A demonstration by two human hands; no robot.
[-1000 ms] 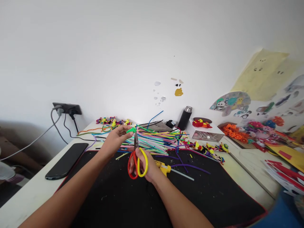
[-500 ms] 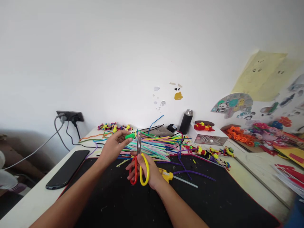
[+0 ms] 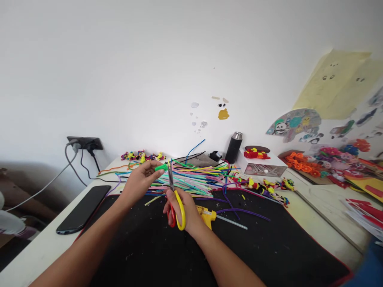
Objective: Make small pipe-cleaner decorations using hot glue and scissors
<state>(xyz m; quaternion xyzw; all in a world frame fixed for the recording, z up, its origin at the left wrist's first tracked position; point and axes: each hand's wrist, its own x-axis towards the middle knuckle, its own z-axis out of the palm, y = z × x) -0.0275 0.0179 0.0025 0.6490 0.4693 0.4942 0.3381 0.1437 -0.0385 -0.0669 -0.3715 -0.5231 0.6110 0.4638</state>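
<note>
Pinched in the fingers of my left hand [image 3: 140,179] is a small green piece [image 3: 161,167] with a yellowish tip. My right hand [image 3: 184,209] grips scissors [image 3: 180,211] with one yellow and one red handle loop. The scissor blades point up and look nearly closed, touching or very near the tip of the green piece. Behind both hands lies a pile of colourful pipe cleaners [image 3: 194,181]. A yellow glue gun [image 3: 206,215] with a clear stick rests on the black mat [image 3: 155,255], right of my right hand.
A black phone [image 3: 84,209] lies at the left. Small colourful figures [image 3: 269,189] sit at the right and others [image 3: 142,156] by the wall. A black bottle [image 3: 233,147] stands beside a white box [image 3: 263,167]. Orange pieces [image 3: 302,163] are at the far right.
The scissor handles have drawn closer together and the blades have closed more around the tip of the green piece. The whole view has shifted slightly.
</note>
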